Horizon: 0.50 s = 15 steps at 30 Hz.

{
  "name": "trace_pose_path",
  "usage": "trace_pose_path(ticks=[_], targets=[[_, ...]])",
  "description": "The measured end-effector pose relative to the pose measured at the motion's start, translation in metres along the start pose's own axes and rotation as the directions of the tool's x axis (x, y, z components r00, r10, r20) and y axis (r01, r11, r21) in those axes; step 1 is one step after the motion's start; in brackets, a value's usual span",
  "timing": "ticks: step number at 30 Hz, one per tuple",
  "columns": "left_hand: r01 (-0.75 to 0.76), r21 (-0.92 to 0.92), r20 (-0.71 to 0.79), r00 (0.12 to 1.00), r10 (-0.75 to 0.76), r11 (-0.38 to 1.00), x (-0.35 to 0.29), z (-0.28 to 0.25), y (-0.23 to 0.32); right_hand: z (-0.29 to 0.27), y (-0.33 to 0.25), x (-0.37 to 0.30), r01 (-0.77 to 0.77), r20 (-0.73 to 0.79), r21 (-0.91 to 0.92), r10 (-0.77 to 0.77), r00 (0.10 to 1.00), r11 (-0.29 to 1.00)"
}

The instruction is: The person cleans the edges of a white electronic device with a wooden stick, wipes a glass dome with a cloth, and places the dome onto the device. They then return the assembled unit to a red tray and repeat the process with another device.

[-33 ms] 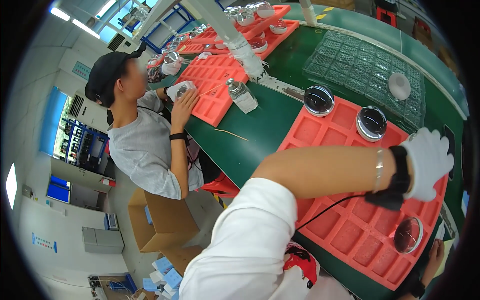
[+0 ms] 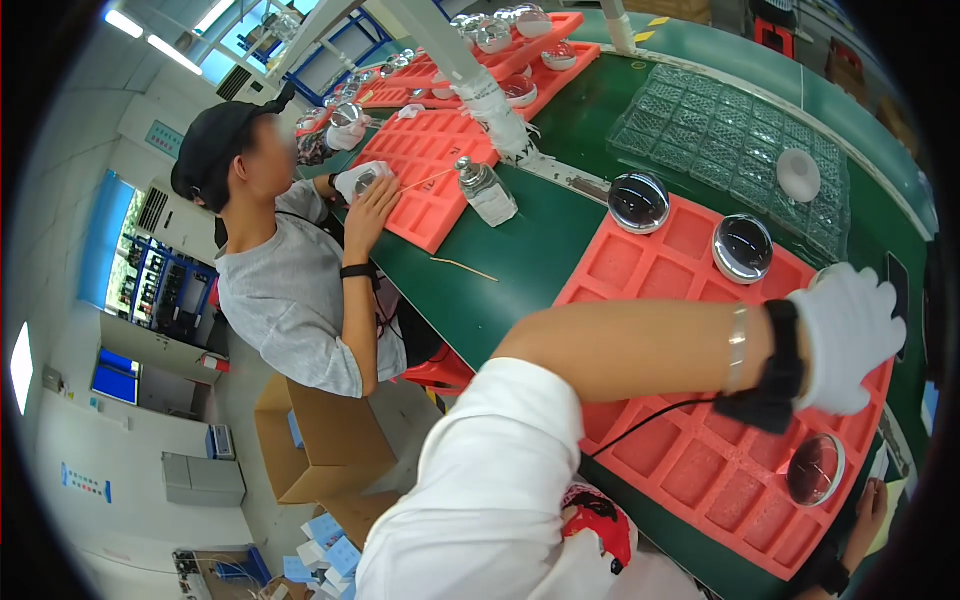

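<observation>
My left hand [image 2: 850,340], in a white glove, reaches over the far right part of a red-orange compartment tray [image 2: 690,475]. Its fingers are spread; the palm side is hidden. The rim of a rounded glass piece [image 2: 822,274] peeks out beside the glove. Two silvered glass domes, one at the corner [image 2: 638,202] and one nearer the glove [image 2: 743,248], sit in the tray's far row. Another glass dome [image 2: 816,470] stands tilted in a near compartment. At the lower right edge, my bare right hand [image 2: 872,515] lies beside a pale yellow sheet [image 2: 890,530], its fingers mostly hidden.
A clear plastic compartment tray [image 2: 700,140] lies beyond, bearing a frosted white dome [image 2: 799,174]. A glass bottle [image 2: 487,192] and thin stick [image 2: 465,269] lie left of my tray. A co-worker [image 2: 285,260] sits there by another red tray [image 2: 425,165]. A dark phone [image 2: 897,290] lies right.
My left hand and wrist have shifted slightly left and toward me over the tray. The domes and my right hand look unmoved.
</observation>
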<state>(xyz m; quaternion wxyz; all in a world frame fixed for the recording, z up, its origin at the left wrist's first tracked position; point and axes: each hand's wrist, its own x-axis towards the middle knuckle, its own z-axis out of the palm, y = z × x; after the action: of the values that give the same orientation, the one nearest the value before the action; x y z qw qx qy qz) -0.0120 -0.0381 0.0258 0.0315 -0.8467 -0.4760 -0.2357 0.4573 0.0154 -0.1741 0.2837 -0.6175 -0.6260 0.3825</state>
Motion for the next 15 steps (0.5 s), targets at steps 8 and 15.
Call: trace_pose_path(ticks=[8, 15], targets=[[0.293, -0.113, -0.434, 0.845, -0.312, 0.949, -0.158, -0.111, -0.033, 0.008, 0.001, 0.002, 0.055, -0.063, 0.013, -0.054, 0.997, 0.998], [0.107, -0.820, -0.546, 0.145, -0.825, 0.562, -0.297, -0.188, -0.103, 0.006, 0.002, 0.014, 0.090, -0.071, 0.057, -0.086, 0.994, 0.994]])
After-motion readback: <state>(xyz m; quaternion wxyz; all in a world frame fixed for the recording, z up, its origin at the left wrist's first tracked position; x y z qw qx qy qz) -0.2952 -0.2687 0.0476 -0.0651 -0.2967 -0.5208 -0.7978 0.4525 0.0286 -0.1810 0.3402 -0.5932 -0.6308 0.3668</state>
